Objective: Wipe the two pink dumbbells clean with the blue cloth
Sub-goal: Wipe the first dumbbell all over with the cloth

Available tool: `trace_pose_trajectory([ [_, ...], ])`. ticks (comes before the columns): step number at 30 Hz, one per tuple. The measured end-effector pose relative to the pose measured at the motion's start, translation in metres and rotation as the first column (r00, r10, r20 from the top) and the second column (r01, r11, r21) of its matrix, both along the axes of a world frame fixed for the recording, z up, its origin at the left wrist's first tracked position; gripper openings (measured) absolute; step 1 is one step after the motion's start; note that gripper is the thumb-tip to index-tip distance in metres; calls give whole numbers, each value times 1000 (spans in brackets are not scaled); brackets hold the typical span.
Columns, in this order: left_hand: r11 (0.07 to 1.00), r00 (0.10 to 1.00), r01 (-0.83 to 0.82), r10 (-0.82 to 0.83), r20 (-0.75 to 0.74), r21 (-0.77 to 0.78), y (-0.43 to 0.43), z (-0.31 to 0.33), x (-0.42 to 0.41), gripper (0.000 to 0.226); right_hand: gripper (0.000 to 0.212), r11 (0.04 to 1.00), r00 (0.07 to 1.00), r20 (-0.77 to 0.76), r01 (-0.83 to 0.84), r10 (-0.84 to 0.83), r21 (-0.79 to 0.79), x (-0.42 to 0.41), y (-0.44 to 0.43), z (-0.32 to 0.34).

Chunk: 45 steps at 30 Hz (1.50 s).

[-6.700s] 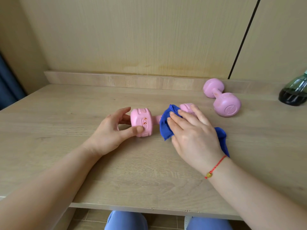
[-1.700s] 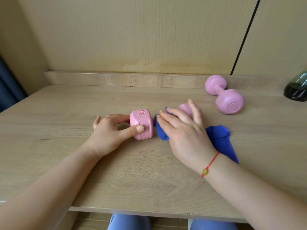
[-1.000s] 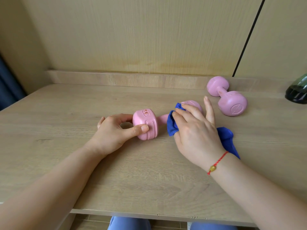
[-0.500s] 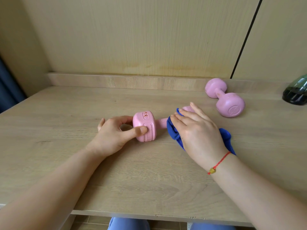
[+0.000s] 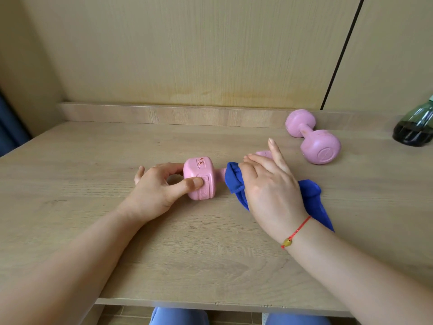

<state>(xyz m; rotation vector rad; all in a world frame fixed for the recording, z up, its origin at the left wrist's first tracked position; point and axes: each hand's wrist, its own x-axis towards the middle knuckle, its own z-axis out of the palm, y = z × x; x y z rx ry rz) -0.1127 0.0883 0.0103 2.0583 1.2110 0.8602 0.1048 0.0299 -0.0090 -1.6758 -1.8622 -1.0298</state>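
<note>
Blue cloth (image 5: pixel 236 184) is bunched under the right hand's (image 5: pixel 269 188) curled fingers (image 5: pixel 251 160), wrapped over the handle and far head of the near pink plastic dumbbell (image 5: pixel 200 178); the index finger sticks out straight. The left hand's (image 5: pixel 154 191) thumb and fingers pinch the near blocky head, steadying it on the pale wooden table (image 5: pixel 93 172). The second pink dumbbell (image 5: pixel 314 139) lies well apart, rear right. Wiping well likely means rotating the dumbbell while pressing firmly.

text: "KG" embossed | on: near dumbbell (image 5: pixel 199 178), left head, upper face | digits unreadable
</note>
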Motion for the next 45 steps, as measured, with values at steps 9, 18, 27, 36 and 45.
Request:
trace_pose_trajectory([
  [9, 1000, 1000, 10, -10, 5, 7, 5, -4, -1, 44, 41, 950, 964, -54, -266, 261, -161, -14, -3, -5],
  [18, 999, 999, 28, -27, 16, -28, 4, -4, -3, 43, 26, 995, 993, 102, 69, -62, -66, 8, -26, 16],
  [27, 998, 999, 39, -38, 18, -41, 6, -4, -3, 42, 25, 993, 996, -84, -4, -7, -120, -7, 0, 16],
  [36, 1000, 1000, -14, 14, -23, 15, 3, -3, -4, 55, 34, 911, 939, -340, -178, 45, -371, -27, 13, 46],
  [45, 1000, 1000, -17, 17, -13, -5, 4, -3, 1, 50, 67, 746, 796, -551, -522, 251, -414, -18, -13, 23],
])
